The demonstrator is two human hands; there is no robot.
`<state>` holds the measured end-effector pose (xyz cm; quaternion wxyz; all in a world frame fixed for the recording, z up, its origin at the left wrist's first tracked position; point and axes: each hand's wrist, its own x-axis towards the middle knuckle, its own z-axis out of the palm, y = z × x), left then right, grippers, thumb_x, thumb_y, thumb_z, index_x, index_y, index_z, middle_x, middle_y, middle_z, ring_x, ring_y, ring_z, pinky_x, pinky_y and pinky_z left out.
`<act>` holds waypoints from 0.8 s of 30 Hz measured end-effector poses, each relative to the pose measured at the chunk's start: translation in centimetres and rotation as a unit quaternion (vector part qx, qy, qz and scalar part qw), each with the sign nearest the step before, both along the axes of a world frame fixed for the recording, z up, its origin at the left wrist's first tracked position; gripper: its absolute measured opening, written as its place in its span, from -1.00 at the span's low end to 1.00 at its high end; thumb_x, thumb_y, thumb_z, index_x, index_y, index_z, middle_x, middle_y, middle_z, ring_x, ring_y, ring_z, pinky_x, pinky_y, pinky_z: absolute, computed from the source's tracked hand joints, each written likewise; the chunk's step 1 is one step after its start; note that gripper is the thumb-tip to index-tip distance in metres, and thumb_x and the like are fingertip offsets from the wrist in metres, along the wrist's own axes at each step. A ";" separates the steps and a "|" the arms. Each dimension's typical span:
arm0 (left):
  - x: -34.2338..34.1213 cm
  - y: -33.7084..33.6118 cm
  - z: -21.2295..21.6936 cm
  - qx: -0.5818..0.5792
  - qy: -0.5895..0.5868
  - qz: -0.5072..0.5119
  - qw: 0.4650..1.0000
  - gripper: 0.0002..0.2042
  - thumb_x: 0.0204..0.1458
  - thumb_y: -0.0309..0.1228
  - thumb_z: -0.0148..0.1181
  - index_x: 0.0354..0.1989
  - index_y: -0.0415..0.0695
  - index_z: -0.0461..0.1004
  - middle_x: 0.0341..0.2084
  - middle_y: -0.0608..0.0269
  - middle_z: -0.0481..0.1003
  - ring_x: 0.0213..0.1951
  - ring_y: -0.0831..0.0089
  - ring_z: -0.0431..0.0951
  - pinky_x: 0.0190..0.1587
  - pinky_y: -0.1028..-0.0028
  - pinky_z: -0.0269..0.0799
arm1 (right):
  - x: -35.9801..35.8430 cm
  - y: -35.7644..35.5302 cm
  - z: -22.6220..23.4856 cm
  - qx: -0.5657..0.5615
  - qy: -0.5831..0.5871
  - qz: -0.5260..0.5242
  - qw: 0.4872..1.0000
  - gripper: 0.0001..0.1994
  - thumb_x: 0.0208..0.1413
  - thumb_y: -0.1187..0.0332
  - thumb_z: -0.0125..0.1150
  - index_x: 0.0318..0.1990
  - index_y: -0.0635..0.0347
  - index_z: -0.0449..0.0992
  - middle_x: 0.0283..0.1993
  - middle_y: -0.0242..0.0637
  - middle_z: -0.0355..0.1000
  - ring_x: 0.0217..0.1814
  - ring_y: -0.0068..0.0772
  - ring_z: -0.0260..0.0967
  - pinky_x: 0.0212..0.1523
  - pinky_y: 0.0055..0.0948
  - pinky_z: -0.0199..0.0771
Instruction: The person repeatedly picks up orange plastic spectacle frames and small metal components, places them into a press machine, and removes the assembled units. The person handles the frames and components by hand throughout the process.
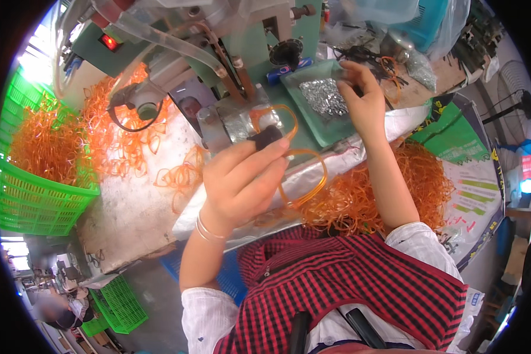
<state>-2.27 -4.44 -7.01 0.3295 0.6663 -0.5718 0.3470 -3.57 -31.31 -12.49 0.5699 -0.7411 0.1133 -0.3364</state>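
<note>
My left hand (242,177) holds a thin orange elastic loop (305,177) with a small black piece (266,136) pinched at the fingertips, just in front of the green press machine (251,44). My right hand (364,100) reaches over a green tray (312,115) holding several small shiny metal clips (324,97), its fingertips pinched at the tray's far edge. What those fingers hold is too small to tell. A big heap of orange loops (360,194) lies under my right forearm.
A green plastic basket (35,194) full of orange loops stands at the left. More loops (130,141) are scattered on the white bench. A red lamp (109,41) glows on the machine. A standing fan (516,94) is at the right; another person sits far lower left.
</note>
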 end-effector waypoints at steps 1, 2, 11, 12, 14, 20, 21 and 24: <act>0.0 -0.2 -0.5 -0.002 -0.013 0.005 1.000 -0.69 -0.21 -0.60 0.42 -0.26 -0.10 0.50 -0.20 0.22 0.66 -0.49 0.31 0.45 -0.48 0.47 0.37 | -0.8 -0.8 -1.2 -0.050 0.035 -0.002 0.998 -0.64 0.01 0.49 0.27 0.03 0.19 0.53 -0.14 -0.32 0.55 -0.05 -0.50 0.47 -0.01 -0.49 0.44; 0.1 -0.2 -0.9 0.000 -0.030 0.010 0.999 -0.70 -0.20 -0.58 0.42 -0.26 -0.09 0.50 -0.20 0.24 0.66 -0.49 0.32 0.45 -0.49 0.47 0.37 | -1.5 -0.9 -1.6 -0.096 0.067 -0.003 0.993 -0.66 0.01 0.51 0.28 0.01 0.20 0.54 -0.16 -0.35 0.54 -0.08 -0.53 0.45 -0.02 -0.51 0.43; -1.4 0.1 -2.4 -0.004 0.024 0.050 0.998 -0.69 -0.14 -0.55 0.41 -0.17 -0.14 0.51 -0.11 0.14 0.64 -0.39 0.26 0.51 -0.36 0.42 0.41 | -2.2 1.4 -2.1 -0.329 0.196 -0.038 0.923 -0.89 -0.13 0.37 0.42 -0.42 0.14 0.63 -0.27 -0.21 0.50 -0.08 -0.06 0.42 -0.02 -0.17 0.41; -2.4 0.3 -2.9 -0.025 0.058 0.067 0.996 -0.66 -0.15 -0.55 0.40 -0.15 -0.14 0.52 -0.09 0.13 0.63 -0.37 0.25 0.51 -0.34 0.40 0.43 | -1.7 1.9 -2.0 -0.335 0.205 -0.042 0.919 -0.89 -0.12 0.35 0.42 -0.43 0.14 0.64 -0.26 -0.21 0.50 -0.07 -0.06 0.42 -0.02 -0.17 0.41; -4.6 0.6 -4.3 -0.064 0.123 0.107 0.985 -0.61 -0.19 -0.54 0.39 -0.09 -0.14 0.52 -0.04 0.10 0.60 -0.34 0.22 0.50 -0.30 0.38 0.47 | -1.3 1.9 -2.6 -0.396 0.200 -0.056 0.894 -0.89 -0.10 0.31 0.40 -0.45 0.11 0.64 -0.26 -0.20 0.51 -0.07 -0.07 0.43 -0.04 -0.17 0.44; -8.6 7.2 -3.2 -0.031 0.071 0.270 0.960 -0.71 0.07 -0.45 0.27 -0.04 -0.24 0.49 -0.06 -0.10 0.58 -0.08 0.08 0.61 0.03 0.28 0.45 | -2.3 2.0 -3.4 -0.485 0.143 -0.092 0.858 -0.89 -0.03 0.31 0.32 -0.44 0.12 0.60 -0.33 -0.25 0.50 -0.16 -0.13 0.45 -0.18 -0.16 0.46; -8.1 8.3 -2.0 -0.130 0.003 0.312 0.941 -0.74 0.11 -0.48 0.22 -0.03 -0.27 0.48 -0.06 -0.09 0.57 -0.08 0.10 0.61 0.07 0.27 0.45 | -2.1 2.0 -3.0 -0.495 0.134 -0.096 0.853 -0.90 -0.02 0.31 0.31 -0.44 0.12 0.59 -0.33 -0.25 0.51 -0.18 -0.13 0.45 -0.19 -0.16 0.46; -6.7 12.5 1.9 -0.321 0.041 0.397 0.858 -0.78 0.10 -0.62 0.18 -0.05 -0.28 0.49 0.00 0.00 0.51 0.03 0.13 0.54 0.07 0.28 0.50 | -1.9 2.0 -2.3 -0.389 0.184 -0.065 0.900 -0.90 0.00 0.33 0.29 -0.44 0.13 0.57 -0.35 -0.24 0.52 -0.20 -0.11 0.47 -0.20 -0.18 0.45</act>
